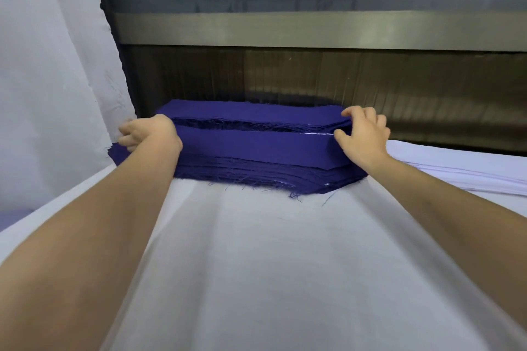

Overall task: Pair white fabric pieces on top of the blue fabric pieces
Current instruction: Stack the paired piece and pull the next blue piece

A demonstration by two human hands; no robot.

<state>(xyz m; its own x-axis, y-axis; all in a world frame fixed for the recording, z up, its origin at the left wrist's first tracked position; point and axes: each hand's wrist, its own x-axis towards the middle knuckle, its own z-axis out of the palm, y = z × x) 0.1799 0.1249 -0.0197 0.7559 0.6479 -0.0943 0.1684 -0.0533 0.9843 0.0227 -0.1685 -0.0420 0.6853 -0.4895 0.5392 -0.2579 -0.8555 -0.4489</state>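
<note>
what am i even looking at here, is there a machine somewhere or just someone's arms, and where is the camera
There is no machine here. The single picture comes from a camera worn on a person's head, looking forward and down, so the two bare arms are the wearer's own. The left hand grips the left end of a blue fabric stack. The right hand curls its fingers over the stack's right end, thumb against the front edge. The stack is many cut pieces with frayed edges, and its upper layers gape slightly from the lower ones. It sits on a white cloth spread over the surface. To the right lies a flat pile of white fabric pieces.
</note>
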